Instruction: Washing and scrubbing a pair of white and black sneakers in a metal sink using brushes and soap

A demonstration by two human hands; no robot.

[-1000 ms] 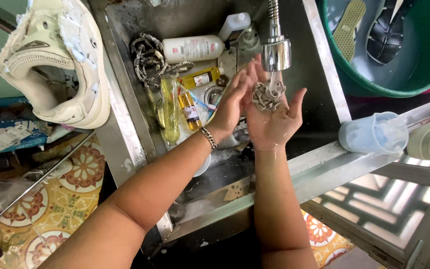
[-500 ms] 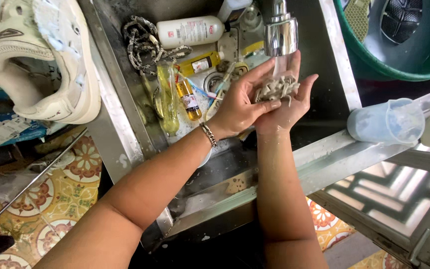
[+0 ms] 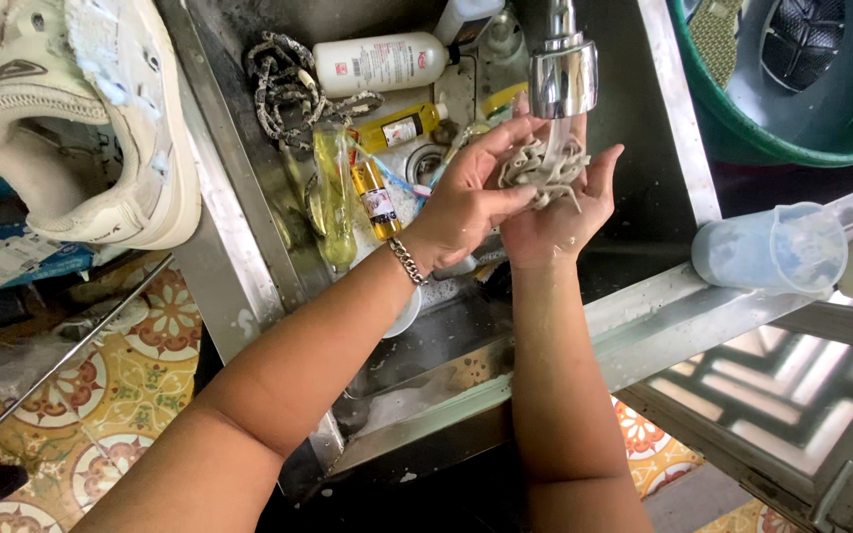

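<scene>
Cupping tangled grey shoelace (image 3: pixel 543 170), both hands, under chrome tap (image 3: pixel 562 74)

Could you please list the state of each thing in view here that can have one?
Chrome tap: running.
Bunched pale shoelace: wet, under the stream.
Left hand: rubbing the lace.
Right hand: cupped, holding it.
White sneaker: unlaced, on its side.
Clear plastic cup: tipped over.
White lotion bottle: lying down.
</scene>
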